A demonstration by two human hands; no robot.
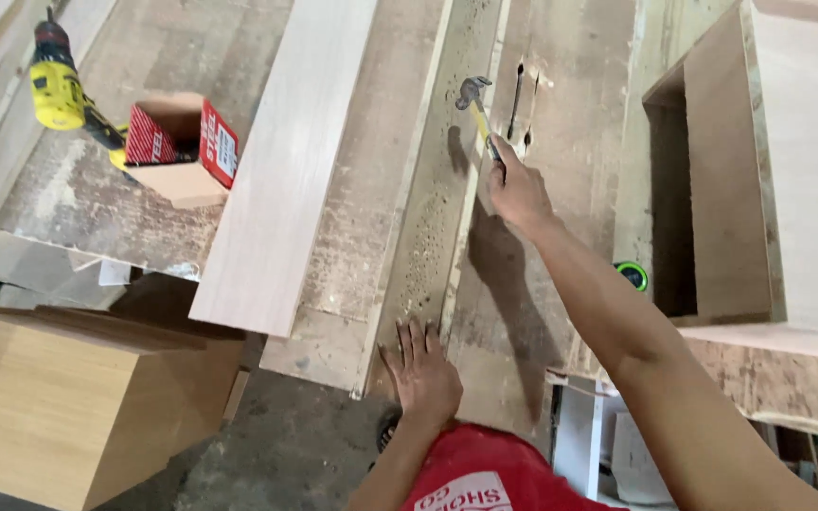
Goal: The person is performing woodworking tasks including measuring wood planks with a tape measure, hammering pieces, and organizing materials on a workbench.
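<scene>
Right hand (520, 192) grips a raised hammer (474, 95) above a narrow wood strip (433, 213) | left hand (422, 371) lies flat, fingers spread, pinning the strip's near end to the tabletop (352, 189) | nailing appears underway | drill (57, 87) far left

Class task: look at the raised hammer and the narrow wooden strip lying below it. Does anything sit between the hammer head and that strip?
Nothing visible does. The right hand holds the hammer above the wooden strip; the left hand presses the strip's near end, well clear of the hammer head.
</scene>
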